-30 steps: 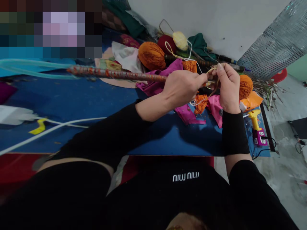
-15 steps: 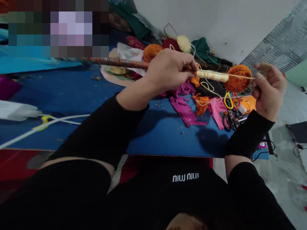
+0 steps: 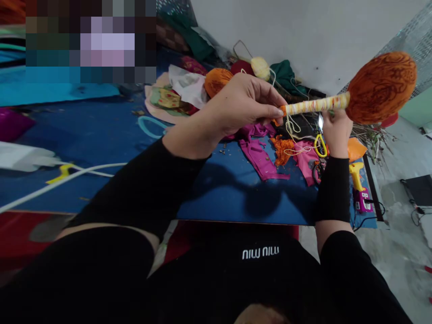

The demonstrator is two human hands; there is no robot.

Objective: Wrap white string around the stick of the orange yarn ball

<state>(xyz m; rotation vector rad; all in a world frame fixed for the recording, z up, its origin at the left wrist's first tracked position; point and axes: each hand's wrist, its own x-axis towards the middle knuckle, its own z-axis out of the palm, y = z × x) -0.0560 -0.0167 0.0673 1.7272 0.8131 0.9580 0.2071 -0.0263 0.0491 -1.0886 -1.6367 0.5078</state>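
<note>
A stick wrapped in pale yellow yarn (image 3: 313, 105) is held up level over the table, with a large orange patterned cloth bulb (image 3: 383, 87) at its right end. My left hand (image 3: 246, 101) pinches the stick's orange left end between thumb and fingers. Just under the right part of the wrapped stick, beside the bulb, is my right hand (image 3: 337, 130), its fingers curled and partly hidden behind the stick; what they hold is not clear. Loose pale yarn (image 3: 293, 128) hangs down from near my left fingertips.
On the blue table (image 3: 216, 193) lie magenta cloth (image 3: 258, 157), orange scraps (image 3: 283, 148), yellow-handled scissors (image 3: 320, 146) and a yellow glue gun (image 3: 357, 176). Another orange bulb (image 3: 218, 82) and a pale yarn ball (image 3: 260, 68) lie behind. A white cable (image 3: 91, 168) crosses at left.
The orange bulb end has swung up and toward the camera, looking larger. My right hand has moved left and down, close under the stick. The left hand keeps its pinch, slightly further right.
</note>
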